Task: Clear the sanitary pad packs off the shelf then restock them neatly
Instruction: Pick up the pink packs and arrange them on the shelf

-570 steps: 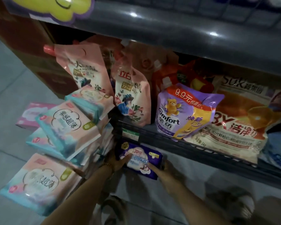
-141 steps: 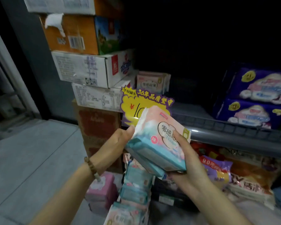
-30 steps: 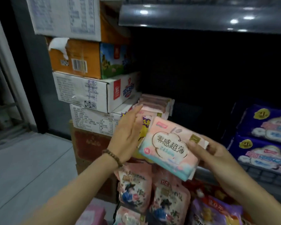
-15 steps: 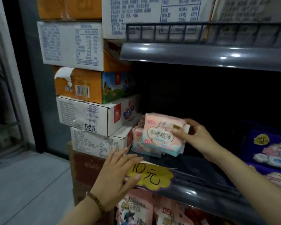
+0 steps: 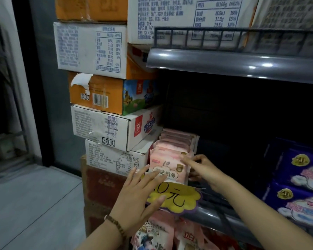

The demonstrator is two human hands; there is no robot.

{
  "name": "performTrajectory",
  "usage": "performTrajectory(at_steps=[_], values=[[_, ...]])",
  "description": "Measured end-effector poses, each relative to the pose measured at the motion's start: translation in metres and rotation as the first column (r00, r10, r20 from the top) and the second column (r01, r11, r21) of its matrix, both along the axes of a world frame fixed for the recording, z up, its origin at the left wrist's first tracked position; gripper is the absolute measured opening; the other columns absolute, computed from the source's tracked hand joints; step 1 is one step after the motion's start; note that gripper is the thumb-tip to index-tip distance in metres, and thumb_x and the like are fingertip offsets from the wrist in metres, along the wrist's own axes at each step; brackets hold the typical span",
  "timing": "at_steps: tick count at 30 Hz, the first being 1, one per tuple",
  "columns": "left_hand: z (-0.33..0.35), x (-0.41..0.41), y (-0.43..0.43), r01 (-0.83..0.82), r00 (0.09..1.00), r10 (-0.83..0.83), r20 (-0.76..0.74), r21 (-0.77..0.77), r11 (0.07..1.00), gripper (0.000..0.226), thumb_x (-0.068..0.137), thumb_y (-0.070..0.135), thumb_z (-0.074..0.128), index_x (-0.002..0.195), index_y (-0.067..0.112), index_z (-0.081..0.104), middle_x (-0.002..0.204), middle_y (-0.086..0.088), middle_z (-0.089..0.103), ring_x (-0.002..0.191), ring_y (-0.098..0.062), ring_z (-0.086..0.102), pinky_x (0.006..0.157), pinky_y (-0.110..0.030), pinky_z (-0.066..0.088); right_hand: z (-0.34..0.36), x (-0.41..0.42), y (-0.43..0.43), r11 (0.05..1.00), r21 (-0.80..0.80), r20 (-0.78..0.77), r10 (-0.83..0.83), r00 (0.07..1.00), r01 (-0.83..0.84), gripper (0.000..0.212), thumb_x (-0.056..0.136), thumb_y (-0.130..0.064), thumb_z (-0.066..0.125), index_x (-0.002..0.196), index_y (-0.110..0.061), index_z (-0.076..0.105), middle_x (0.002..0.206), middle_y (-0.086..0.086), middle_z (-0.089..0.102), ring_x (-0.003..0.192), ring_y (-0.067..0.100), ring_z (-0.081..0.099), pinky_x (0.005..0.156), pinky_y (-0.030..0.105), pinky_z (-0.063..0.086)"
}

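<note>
- Restocking looked well under way. A row of pink sanitary pad packs [image 5: 175, 143] stood on edge, one behind another, at the left end of the shelf [image 5: 224, 220], close against the stacked cartons [image 5: 105, 127].
- The front pack [image 5: 170, 168] stood upright at the head of that row with its printed face outward, just behind the yellow price tag [image 5: 179, 197].
- Between the row and the purple pad packs [image 5: 304, 179] on the right, the shelf lay in deep shadow. I judged there was room left to fill, but no waiting packs were in sight.
- The left hand [image 5: 141, 193] was flat and open, its fingers straight and spread. The fingertips pressed on the front pack's face and the thumb lay across the price tag.
- The right hand [image 5: 204, 170] sat at the front pack's right edge, with the forefinger stretched along its upper corner and the other fingers curled beside the row. Whether it gripped the pack or only steadied it could not be told.
</note>
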State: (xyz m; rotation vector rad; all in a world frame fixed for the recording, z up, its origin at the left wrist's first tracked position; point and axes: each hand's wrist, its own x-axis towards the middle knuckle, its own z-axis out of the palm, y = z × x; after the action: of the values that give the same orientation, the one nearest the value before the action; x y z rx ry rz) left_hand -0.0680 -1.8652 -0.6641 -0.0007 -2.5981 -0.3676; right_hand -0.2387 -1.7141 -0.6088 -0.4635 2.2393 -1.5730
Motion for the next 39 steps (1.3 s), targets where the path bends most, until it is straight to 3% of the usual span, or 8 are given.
performTrajectory(at_steps=[10, 16, 20, 22, 27, 30, 33, 39], values=[[0.003, 0.004, 0.004, -0.025, 0.999, 0.026, 0.038, -0.03, 0.999, 0.062, 0.085, 0.071, -0.008, 0.141, 0.052, 0.011, 0.15, 0.025, 0.021, 0.138, 0.008, -0.01, 0.116, -0.026, -0.014, 0.007, 0.01, -0.017, 0.992, -0.111, 0.129, -0.044, 0.991, 0.059, 0.03, 0.082, -0.029, 0.074, 0.091, -0.012, 0.051, 0.093, 0.005, 0.059, 0.081, 0.014, 0.057, 0.079, 0.031, 0.055], [0.03, 0.006, 0.01, -0.046, 0.998, 0.05, 0.04, -0.096, 0.994, 0.07, 0.084, 0.07, 0.002, 0.147, 0.043, 0.013, 0.155, 0.018, 0.015, 0.144, -0.004, -0.007, 0.115, -0.029, -0.016, 0.015, 0.043, 0.029, 0.996, -0.062, -0.363, -0.081, 0.928, 0.063, 0.033, 0.083, -0.034, 0.072, 0.105, -0.016, 0.055, 0.106, -0.001, 0.058, 0.096, 0.011, 0.054, 0.08, 0.02, 0.045], [0.03, 0.013, 0.006, -0.051, 0.996, 0.053, -0.072, 0.029, 0.998, 0.069, 0.085, 0.066, 0.018, 0.145, 0.034, 0.03, 0.153, 0.008, 0.028, 0.144, -0.014, 0.015, 0.12, -0.039, 0.008, -0.009, 0.093, 0.074, 0.999, 0.041, -0.739, 0.006, 0.673, 0.036, 0.031, 0.08, -0.033, 0.073, 0.103, -0.022, 0.055, 0.106, -0.009, 0.051, 0.103, 0.003, 0.044, 0.09, 0.005, 0.031], [0.009, 0.023, 0.005, -0.044, 0.996, 0.052, -0.067, 0.119, 0.992, 0.065, 0.087, 0.06, 0.028, 0.141, 0.026, 0.041, 0.148, 0.002, 0.038, 0.139, -0.018, 0.029, 0.117, -0.04, 0.021, -0.037, 0.112, 0.086, 0.996, 0.083, -0.745, 0.049, 0.665, 0.019, 0.032, 0.081, -0.031, 0.073, 0.107, -0.023, 0.055, 0.109, -0.01, 0.048, 0.106, 0.002, 0.041, 0.089, 0.002, 0.027], [-0.094, 0.055, 0.005, -0.155, 0.952, 0.039, 0.305, 0.367, 0.917, 0.054, 0.089, 0.043, 0.049, 0.131, 0.009, 0.051, 0.131, -0.007, 0.052, 0.123, -0.024, 0.047, 0.105, -0.032, 0.035, -0.148, 0.141, 0.082, 0.961, 0.271, -0.507, 0.196, 0.839, -0.06, 0.032, 0.082, -0.029, 0.072, 0.107, -0.018, 0.056, 0.111, -0.007, 0.046, 0.107, 0.011, 0.046, 0.085, 0.019, 0.031], [-0.164, 0.075, 0.004, -0.386, 0.734, -0.037, 0.679, 0.461, 0.799, 0.045, 0.092, 0.032, 0.056, 0.123, 0.0, 0.053, 0.125, -0.012, 0.056, 0.118, -0.026, 0.052, 0.097, -0.032, 0.039, -0.219, 0.157, 0.073, 0.906, 0.39, -0.272, 0.286, 0.919, -0.166, 0.027, 0.085, -0.03, 0.069, 0.102, -0.024, 0.05, 0.107, -0.008, 0.043, 0.103, 0.009, 0.044, 0.076, 0.018, 0.029], [-0.22, 0.097, 0.004, -0.483, 0.568, -0.084, 0.819, 0.413, 0.772, 0.048, 0.091, 0.038, 0.053, 0.124, 0.003, 0.05, 0.127, -0.016, 0.055, 0.12, -0.029, 0.051, 0.098, -0.033, 0.038, -0.278, 0.174, 0.063, 0.917, 0.357, 0.065, 0.165, 0.984, -0.177, 0.033, 0.084, -0.034, 0.072, 0.1, -0.017, 0.048, 0.106, -0.002, 0.047, 0.102, 0.013, 0.048, 0.072, 0.021, 0.033], [-0.27, 0.11, 0.007, -0.59, 0.486, -0.166, 0.858, 0.462, 0.662, 0.046, 0.1, 0.044, 0.031, 0.14, 0.021, 0.033, 0.129, -0.012, 0.053, 0.102, -0.024, 0.058, 0.09, -0.033, 0.048, -0.327, 0.177, 0.047, 0.965, 0.227, 0.628, -0.248, 0.737, 0.131, 0.064, 0.085, -0.047, 0.065, 0.128, -0.005, 0.046, 0.127, 0.005, 0.053, 0.109, 0.023, 0.051, 0.09, 0.035, 0.041]])
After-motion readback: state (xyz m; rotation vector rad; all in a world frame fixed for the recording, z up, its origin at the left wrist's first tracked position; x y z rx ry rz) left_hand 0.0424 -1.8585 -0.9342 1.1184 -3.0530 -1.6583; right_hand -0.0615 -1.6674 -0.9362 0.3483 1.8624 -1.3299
